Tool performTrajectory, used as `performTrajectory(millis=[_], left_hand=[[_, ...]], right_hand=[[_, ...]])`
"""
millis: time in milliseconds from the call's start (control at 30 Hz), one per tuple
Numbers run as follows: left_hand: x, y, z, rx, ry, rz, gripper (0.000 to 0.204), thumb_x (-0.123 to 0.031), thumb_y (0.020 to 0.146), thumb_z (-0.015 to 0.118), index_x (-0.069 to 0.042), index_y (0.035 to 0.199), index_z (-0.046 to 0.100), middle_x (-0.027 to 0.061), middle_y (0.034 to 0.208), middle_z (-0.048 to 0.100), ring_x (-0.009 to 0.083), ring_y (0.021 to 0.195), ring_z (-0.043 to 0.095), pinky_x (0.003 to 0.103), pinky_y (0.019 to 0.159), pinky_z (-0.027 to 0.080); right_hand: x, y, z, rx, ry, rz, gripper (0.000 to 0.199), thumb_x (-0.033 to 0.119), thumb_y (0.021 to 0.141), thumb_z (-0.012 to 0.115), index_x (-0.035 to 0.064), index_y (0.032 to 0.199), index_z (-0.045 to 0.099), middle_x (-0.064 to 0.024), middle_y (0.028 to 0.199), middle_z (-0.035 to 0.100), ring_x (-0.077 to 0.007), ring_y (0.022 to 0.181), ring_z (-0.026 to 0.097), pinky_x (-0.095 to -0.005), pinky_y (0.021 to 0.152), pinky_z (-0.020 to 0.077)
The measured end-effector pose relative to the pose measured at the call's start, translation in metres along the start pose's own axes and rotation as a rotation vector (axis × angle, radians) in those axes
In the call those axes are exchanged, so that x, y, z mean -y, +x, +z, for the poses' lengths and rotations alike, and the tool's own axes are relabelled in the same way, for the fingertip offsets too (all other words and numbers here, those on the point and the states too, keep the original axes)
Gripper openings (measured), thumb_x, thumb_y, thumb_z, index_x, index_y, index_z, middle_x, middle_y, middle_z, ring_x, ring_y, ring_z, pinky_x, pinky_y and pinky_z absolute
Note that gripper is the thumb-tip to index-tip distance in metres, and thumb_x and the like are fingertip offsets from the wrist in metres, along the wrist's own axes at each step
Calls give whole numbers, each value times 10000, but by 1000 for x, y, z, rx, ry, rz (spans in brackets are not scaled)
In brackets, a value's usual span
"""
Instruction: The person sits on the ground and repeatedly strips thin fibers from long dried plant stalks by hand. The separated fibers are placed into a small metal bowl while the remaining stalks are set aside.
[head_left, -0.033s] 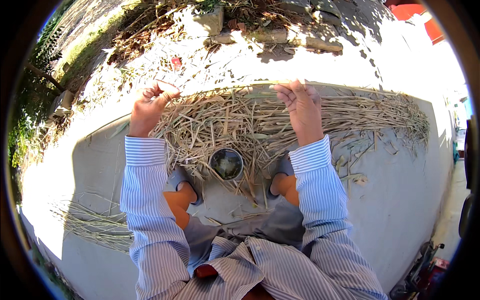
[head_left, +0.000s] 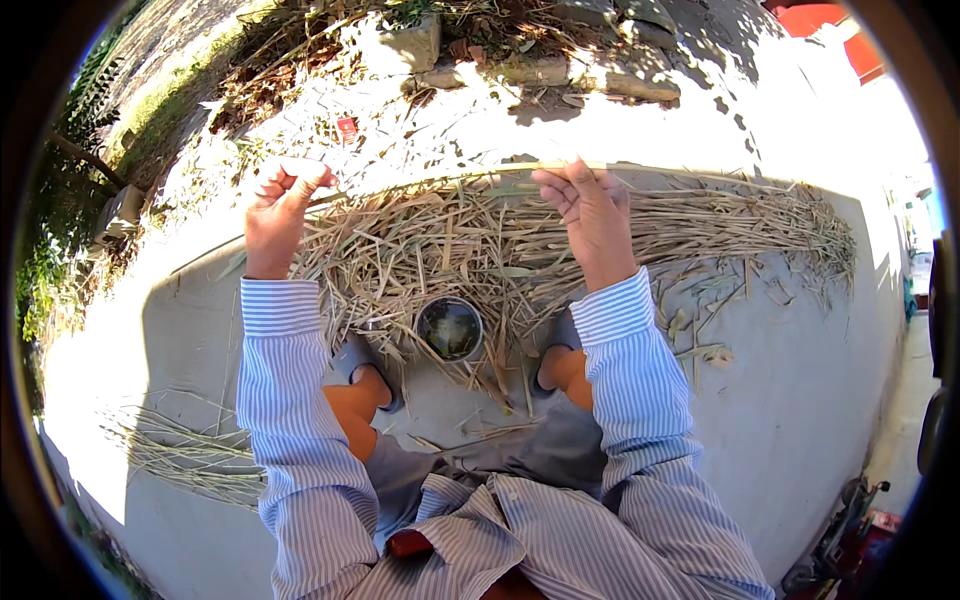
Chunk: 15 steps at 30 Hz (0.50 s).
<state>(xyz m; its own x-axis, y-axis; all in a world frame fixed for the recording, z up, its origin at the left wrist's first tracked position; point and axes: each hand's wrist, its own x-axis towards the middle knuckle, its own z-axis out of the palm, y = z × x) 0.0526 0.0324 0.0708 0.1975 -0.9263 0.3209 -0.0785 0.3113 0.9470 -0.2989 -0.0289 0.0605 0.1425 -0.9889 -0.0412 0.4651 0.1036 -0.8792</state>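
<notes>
A small round metal pot (head_left: 449, 327) sits between the person's feet on the concrete floor (head_left: 800, 360); beyond it lies a heap of dry straw (head_left: 440, 245), and above that left hand (head_left: 275, 215) and right hand (head_left: 592, 212), fingers clamped, hold one long stalk (head_left: 440, 180) level

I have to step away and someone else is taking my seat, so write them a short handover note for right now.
Left hand and right hand are both raised and closed on one long thin stalk, held level between them. The heap of dry stalks lies on the concrete ahead, with a small round pot between the feet. A thinner bundle lies to the left. Most of the heap looks unsorted.
</notes>
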Motion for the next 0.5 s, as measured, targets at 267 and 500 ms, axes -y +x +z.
performTrajectory(millis=[267,500], left_hand=[[-19,-14,90,159,832,424,154,-157,708,767,-53,766,670,80,678,646,243,626,613,353,565,464],[-16,-21,16,266,705,47,151,-110,735,754,-7,776,650,93,724,675,189,641,655,301,612,509]], right_hand=[[-32,-11,46,84,21,113,315,275,922,625,-26,999,575,-122,916,677,-192,853,683,-276,737,553],[-10,-3,18,-41,-135,111,312,278,926,620,-25,969,562,-127,904,675,-191,837,682,-262,713,541]])
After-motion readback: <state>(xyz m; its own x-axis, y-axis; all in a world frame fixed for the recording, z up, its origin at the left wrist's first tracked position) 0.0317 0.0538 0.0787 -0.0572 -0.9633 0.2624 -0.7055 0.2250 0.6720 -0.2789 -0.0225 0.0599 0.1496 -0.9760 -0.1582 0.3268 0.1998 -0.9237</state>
